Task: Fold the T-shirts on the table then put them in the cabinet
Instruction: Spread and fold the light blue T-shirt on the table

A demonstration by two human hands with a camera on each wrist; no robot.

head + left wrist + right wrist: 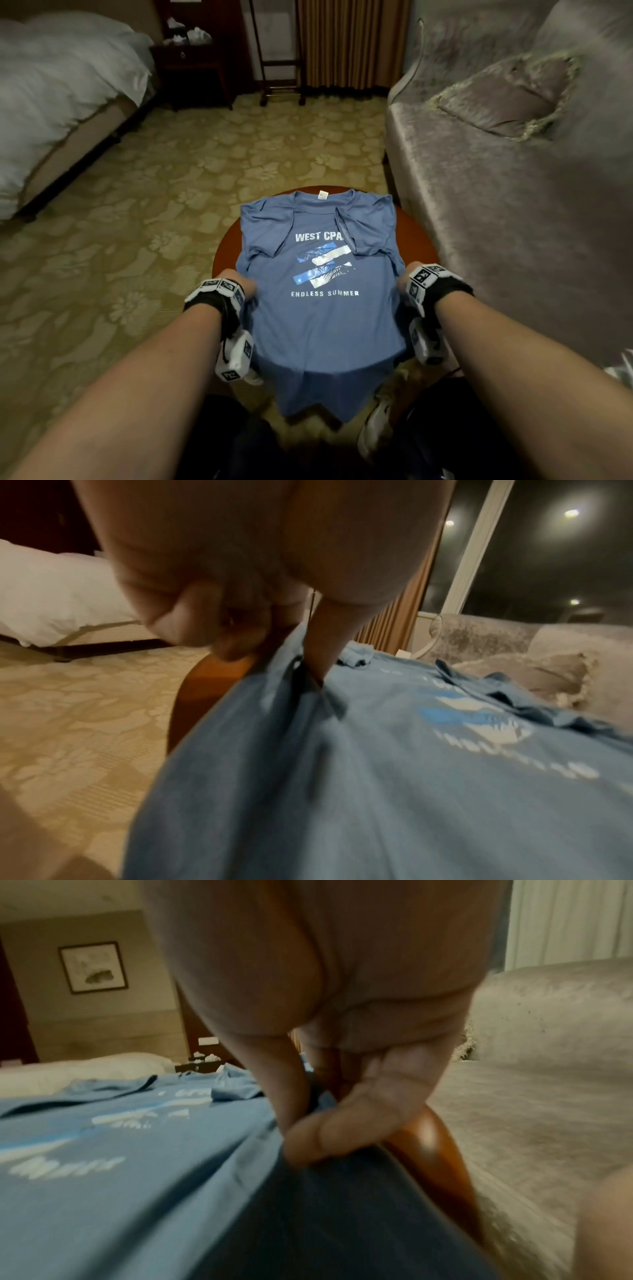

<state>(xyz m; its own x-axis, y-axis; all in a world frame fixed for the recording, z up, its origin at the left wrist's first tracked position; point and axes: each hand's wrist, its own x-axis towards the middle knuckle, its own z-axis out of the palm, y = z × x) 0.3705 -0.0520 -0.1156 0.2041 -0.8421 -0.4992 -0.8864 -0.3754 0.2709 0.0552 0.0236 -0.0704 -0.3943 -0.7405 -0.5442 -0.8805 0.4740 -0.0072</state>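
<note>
Left hand [239, 286] and right hand [409, 277] each pinch a side edge of the blue T-shirt [325, 318], thumb on top, fingers under. Shirt lies print-up between them on the round table [226, 246], sleeves already turned in beyond the hands, hem hanging off the near rim. Likely step: side folds done, lengthwise fold next, needing both edges lifted evenly. Cabinet not seen. Wrist views blurred; fingertips under the cloth hidden.
</note>
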